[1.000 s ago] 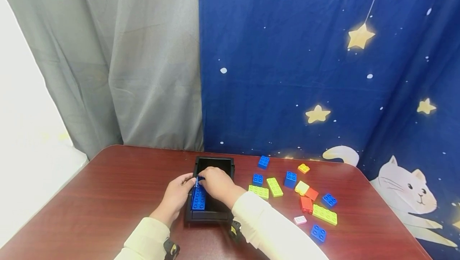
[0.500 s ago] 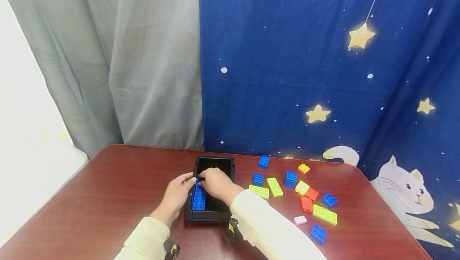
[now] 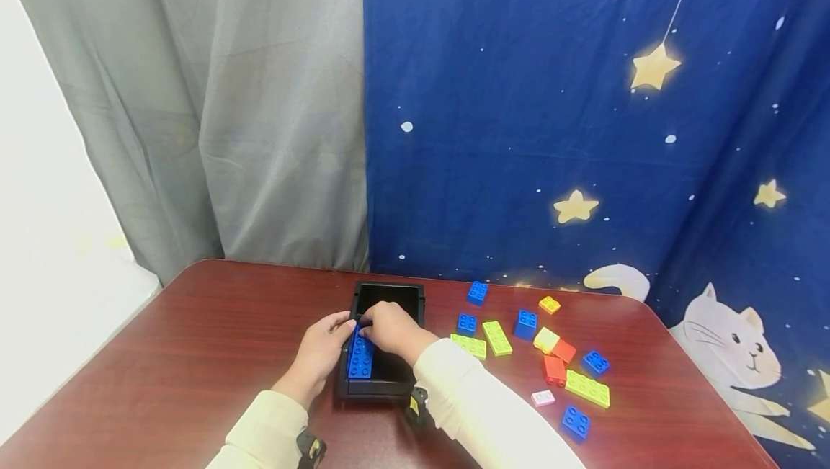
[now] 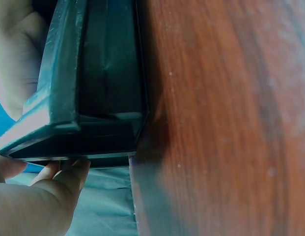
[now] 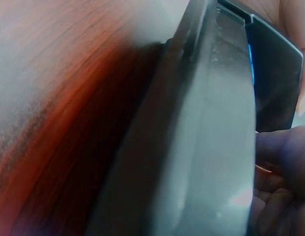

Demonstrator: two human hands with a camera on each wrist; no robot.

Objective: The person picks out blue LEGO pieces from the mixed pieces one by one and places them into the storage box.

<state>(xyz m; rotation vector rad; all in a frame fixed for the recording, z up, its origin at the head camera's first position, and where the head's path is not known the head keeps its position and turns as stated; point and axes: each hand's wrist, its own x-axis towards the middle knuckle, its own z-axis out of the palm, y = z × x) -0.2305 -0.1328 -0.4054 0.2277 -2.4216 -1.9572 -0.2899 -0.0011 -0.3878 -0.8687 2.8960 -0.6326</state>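
Note:
A black open-topped box stands on the table, with blue toy building bricks in a row along its left inner wall. My left hand grips the left wall, thumb over the rim by the bricks. In the left wrist view, its fingers lie against the outside of the wall. Reaching into the box, my right hand holds the far end of the blue row with curled fingers; the fingertips largely hide the brick there. The right wrist view shows those curled fingers behind the near wall.
Right of the box lie loose bricks: several blue ones, lime green ones, red ones, yellow ones and a pink one. Curtains hang behind the far edge of the reddish-brown table.
The blue brick under my right fingertips stood out at the row's far end a second ago; it now sits lower, in line with the row. My left hand stays on the box wall.

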